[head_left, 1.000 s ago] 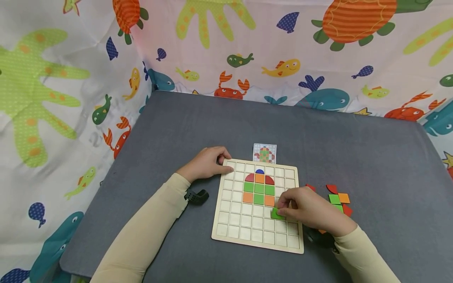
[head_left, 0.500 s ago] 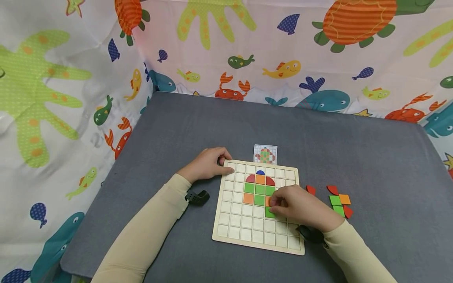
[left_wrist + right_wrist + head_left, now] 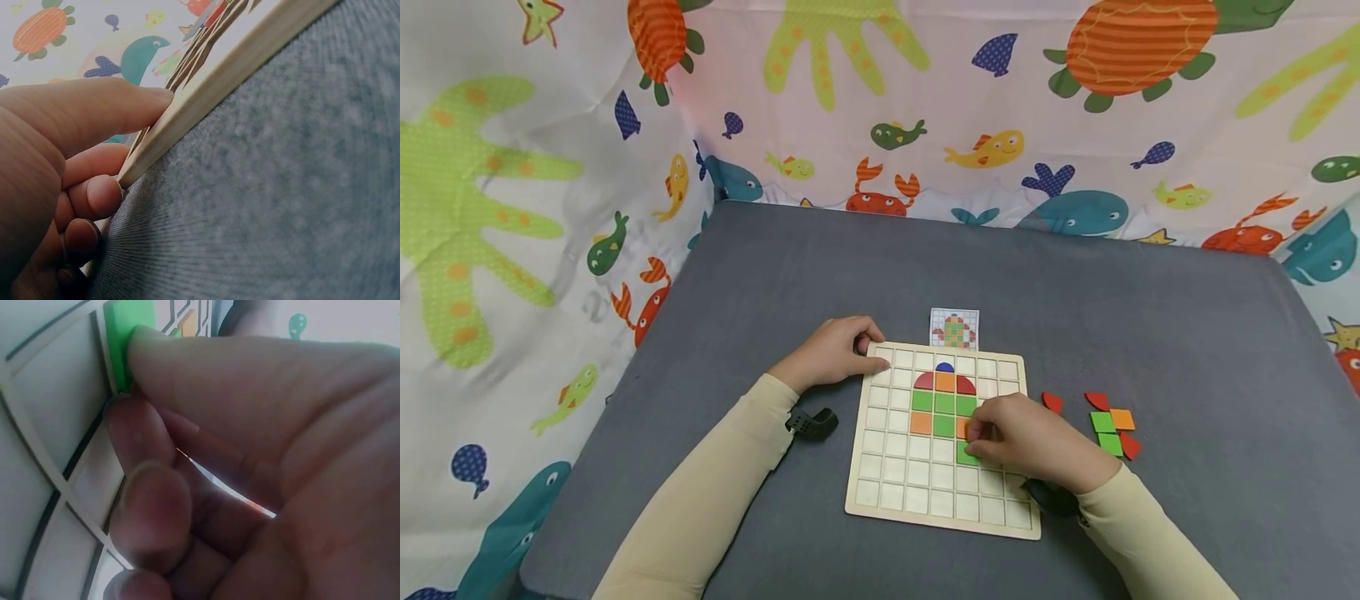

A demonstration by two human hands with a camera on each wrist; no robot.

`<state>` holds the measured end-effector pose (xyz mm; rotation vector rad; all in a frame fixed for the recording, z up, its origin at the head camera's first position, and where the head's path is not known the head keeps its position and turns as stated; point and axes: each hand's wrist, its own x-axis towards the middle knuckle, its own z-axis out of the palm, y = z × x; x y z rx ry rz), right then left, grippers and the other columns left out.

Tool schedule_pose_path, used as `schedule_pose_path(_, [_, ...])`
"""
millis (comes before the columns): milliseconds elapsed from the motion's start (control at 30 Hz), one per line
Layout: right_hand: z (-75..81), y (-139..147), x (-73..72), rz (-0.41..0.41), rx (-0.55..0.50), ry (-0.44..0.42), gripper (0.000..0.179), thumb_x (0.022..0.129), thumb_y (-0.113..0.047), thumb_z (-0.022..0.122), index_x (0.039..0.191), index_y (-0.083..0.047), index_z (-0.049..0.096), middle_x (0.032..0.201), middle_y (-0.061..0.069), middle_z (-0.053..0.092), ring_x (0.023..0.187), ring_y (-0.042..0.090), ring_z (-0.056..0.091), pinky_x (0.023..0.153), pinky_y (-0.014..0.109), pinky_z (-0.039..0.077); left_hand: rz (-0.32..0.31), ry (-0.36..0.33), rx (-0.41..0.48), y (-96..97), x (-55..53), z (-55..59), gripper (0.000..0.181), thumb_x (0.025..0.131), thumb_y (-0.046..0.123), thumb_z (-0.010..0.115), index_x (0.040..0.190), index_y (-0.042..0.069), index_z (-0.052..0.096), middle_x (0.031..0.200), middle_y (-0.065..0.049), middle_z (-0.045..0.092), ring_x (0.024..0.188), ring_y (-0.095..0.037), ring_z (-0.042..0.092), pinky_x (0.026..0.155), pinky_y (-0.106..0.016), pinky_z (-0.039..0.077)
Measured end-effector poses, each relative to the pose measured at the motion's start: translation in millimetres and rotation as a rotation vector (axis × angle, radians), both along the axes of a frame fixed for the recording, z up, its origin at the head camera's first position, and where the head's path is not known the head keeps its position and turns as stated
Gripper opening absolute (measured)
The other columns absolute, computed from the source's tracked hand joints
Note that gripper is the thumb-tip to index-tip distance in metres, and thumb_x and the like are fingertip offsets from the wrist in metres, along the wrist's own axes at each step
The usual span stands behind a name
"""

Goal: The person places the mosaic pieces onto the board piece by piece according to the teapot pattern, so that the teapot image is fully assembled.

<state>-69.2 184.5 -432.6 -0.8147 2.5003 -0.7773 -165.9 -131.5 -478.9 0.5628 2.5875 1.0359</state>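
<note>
My left hand (image 3: 827,354) grips the upper left corner of a wooden grid board (image 3: 917,518). In the left wrist view, the thumb (image 3: 134,105) lies over the board's edge, with the other fingers curled beside it. My right hand (image 3: 1037,437) pinches a green square tile (image 3: 965,452) at the cell below the right orange tile, which the fingers partly cover. The right wrist view has the thumb against this green tile (image 3: 119,337). Higher on the board sit a blue half-round piece (image 3: 944,367), red curved pieces (image 3: 923,381), and several green and orange squares.
A small pattern card (image 3: 954,328) lies against the board's far edge. Right of the board are loose red pieces (image 3: 1096,401), green squares (image 3: 1103,422) and an orange square (image 3: 1122,419) on the grey table (image 3: 790,275). A printed cloth stands behind and to the left.
My right hand has carried the green tile leftward across the board to the cell under the orange tile, then stayed there. My left hand keeps its grip on the corner.
</note>
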Motion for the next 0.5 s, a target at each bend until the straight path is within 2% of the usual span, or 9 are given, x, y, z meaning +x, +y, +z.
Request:
schedule_pose_path(200, [3.0, 7.3, -3.1, -0.017, 0.008, 0.007, 0.017, 0.092, -0.02, 0.083, 0.081, -0.025, 0.071, 0.073, -0.017, 0.061, 0.066, 0.002, 0.051, 0.059, 0.024, 0.045, 0.003, 0.015, 0.01, 0.3, 1.7, -2.0, 0.029, 0.091, 0.037, 0.085, 0.109, 0.021, 0.071, 0.088, 0.001, 0.057, 0.079, -0.016, 0.052, 0.074, -0.034, 0.041])
schedule_pose_path(500, [22.8, 45.0, -12.8, -0.143, 0.042, -0.006, 0.008, 0.093, -0.022, 0.082, 0.094, -0.018, 0.075, 0.079, -0.011, 0.065, 0.066, 0.007, 0.055, 0.062, 0.027, 0.047, 0.004, 0.019, 0.009, 0.6, 1.2, -0.2, 0.028, 0.091, 0.037, 0.085, 0.109, 0.02, 0.071, 0.088, 0.001, 0.057, 0.08, -0.016, 0.052, 0.073, -0.033, 0.041])
